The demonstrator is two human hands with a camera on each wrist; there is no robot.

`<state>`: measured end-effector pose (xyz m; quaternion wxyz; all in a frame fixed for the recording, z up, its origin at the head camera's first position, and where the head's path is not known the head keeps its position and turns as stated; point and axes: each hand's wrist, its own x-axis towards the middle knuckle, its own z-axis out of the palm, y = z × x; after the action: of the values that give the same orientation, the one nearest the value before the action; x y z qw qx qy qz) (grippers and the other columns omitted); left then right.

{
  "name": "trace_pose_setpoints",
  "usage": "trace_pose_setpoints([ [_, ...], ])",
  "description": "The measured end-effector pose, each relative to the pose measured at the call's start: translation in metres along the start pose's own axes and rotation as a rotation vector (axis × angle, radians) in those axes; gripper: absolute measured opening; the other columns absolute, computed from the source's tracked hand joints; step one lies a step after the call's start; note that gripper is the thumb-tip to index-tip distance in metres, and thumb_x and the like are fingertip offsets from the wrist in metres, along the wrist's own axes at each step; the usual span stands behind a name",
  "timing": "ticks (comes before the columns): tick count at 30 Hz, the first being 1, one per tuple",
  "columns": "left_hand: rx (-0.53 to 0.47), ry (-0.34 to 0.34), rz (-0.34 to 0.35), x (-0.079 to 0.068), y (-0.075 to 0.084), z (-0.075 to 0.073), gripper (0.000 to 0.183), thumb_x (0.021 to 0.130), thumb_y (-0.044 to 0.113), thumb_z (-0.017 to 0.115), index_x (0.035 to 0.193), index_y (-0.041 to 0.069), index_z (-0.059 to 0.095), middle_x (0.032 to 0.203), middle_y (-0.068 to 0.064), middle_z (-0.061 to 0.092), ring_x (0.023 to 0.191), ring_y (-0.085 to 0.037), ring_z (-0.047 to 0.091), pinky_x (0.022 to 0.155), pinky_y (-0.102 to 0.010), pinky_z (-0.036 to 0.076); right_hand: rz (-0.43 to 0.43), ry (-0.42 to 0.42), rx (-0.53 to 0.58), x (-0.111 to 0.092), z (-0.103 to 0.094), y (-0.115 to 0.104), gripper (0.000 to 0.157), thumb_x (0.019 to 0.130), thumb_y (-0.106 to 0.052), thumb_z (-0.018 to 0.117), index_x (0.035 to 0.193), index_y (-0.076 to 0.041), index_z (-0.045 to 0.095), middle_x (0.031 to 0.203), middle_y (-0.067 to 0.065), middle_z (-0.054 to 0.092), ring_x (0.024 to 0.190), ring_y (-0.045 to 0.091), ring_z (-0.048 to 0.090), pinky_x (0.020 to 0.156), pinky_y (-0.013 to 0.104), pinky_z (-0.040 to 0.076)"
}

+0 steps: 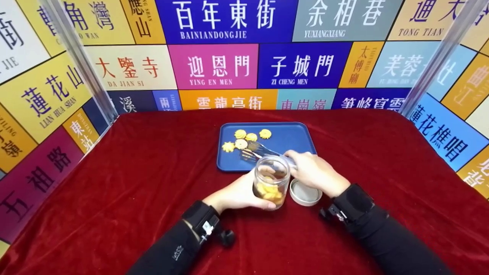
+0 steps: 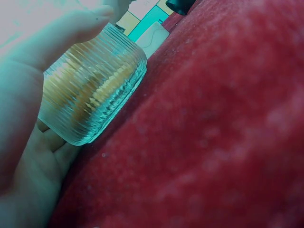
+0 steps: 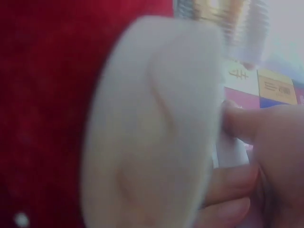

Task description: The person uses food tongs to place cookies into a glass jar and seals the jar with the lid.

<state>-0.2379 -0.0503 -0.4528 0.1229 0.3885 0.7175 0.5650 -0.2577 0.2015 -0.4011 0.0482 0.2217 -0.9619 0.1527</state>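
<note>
My left hand [image 1: 238,193] grips a clear jar [image 1: 272,172] with yellow cookies [image 1: 270,193] inside. In the left wrist view the jar's ribbed wall [image 2: 95,85] shows, thumb on one side and fingers beneath. My right hand [image 1: 315,172] holds metal tongs [image 1: 263,149] by the handle, behind the jar. Their slotted ends reach over a blue tray [image 1: 294,137], beside a round cookie [image 1: 241,144]; whether they pinch it I cannot tell. Several more piped cookies [image 1: 240,133] lie on the tray's left half. A pale lid [image 1: 305,192] lies below my right hand, large in the right wrist view [image 3: 147,118].
Red cloth [image 1: 153,164] covers the table. Panels with street names [image 1: 214,67] stand behind and at both sides, with clear upright posts [image 1: 86,65] at the corners. The lid sits close to the jar's right side.
</note>
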Motion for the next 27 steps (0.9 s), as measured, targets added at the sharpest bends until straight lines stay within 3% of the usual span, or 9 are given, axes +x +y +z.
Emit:
trace_pose_setpoints([
  [8, -0.009, -0.003, -0.011, -0.001, 0.0, -0.001, 0.086, 0.078, 0.017, 0.097, 0.148, 0.014, 0.047, 0.133, 0.002, 0.067, 0.124, -0.015, 0.065, 0.114, -0.034, 0.047, -0.013, -0.007, -0.032, 0.001, -0.011, 0.01, 0.041, 0.105, -0.036, 0.068, 0.137, -0.01, 0.069, 0.122, 0.017, 0.075, 0.106, 0.04, 0.073, 0.087, 0.058, 0.058],
  [13, -0.026, -0.009, -0.011, 0.0, -0.003, -0.001, 0.087, 0.078, 0.014, 0.096, 0.148, 0.005, 0.046, 0.133, -0.001, 0.067, 0.124, -0.017, 0.065, 0.114, -0.035, 0.048, 0.048, -0.034, -0.011, 0.001, -0.03, 0.032, 0.048, 0.105, -0.046, 0.067, 0.139, -0.012, 0.068, 0.115, 0.015, 0.075, 0.095, 0.034, 0.07, 0.082, 0.053, 0.056],
  [20, -0.008, 0.009, -0.05, 0.0, -0.002, 0.0, 0.083, 0.078, 0.014, 0.096, 0.145, 0.006, 0.047, 0.131, 0.001, 0.068, 0.121, -0.014, 0.065, 0.111, -0.033, 0.049, 0.056, -0.088, -0.012, -0.005, -0.057, 0.063, 0.042, 0.104, -0.045, 0.068, 0.132, -0.013, 0.072, 0.105, 0.008, 0.073, 0.092, 0.03, 0.064, 0.083, 0.049, 0.052],
  [27, -0.01, 0.01, -0.053, 0.0, -0.002, 0.0, 0.081, 0.078, 0.013, 0.096, 0.143, 0.011, 0.048, 0.131, 0.002, 0.068, 0.122, -0.015, 0.065, 0.112, -0.032, 0.049, 0.07, -0.144, 0.088, -0.005, -0.055, 0.075, 0.047, 0.102, -0.049, 0.07, 0.131, -0.012, 0.07, 0.109, 0.009, 0.071, 0.093, 0.027, 0.062, 0.082, 0.043, 0.049],
])
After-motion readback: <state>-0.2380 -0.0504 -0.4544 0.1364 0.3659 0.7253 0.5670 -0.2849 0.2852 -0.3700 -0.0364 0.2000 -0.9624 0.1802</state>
